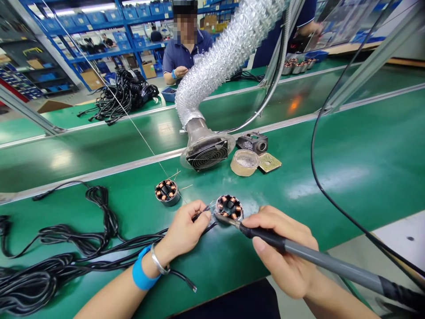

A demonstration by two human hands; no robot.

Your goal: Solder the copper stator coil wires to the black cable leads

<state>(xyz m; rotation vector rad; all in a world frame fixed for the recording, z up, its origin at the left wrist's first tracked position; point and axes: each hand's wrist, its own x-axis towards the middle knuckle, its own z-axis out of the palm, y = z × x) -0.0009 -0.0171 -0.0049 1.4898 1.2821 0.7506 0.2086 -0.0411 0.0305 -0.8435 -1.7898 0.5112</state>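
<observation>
My right hand (285, 248) is closed around a soldering iron (312, 254), whose metal tip points left at the near rim of a motor stator (229, 207) with copper coils. Pinched in my left hand (189, 226) is the end of a black power cable (201, 215), with thin stripped wires sticking out beside the stator's left edge. A second stator (167, 192), with loose wire ends standing up, sits behind my left hand. Exactly where the iron's tip touches is too small to make out.
Black cables (49, 274) lie coiled at the left. An exhaust hose (219, 66) ends in a fan-like intake (208, 155) over the bench. A round pot (245, 162) and a soldering-iron stand (252, 142) are behind the stator. Across the conveyor is a person (186, 48).
</observation>
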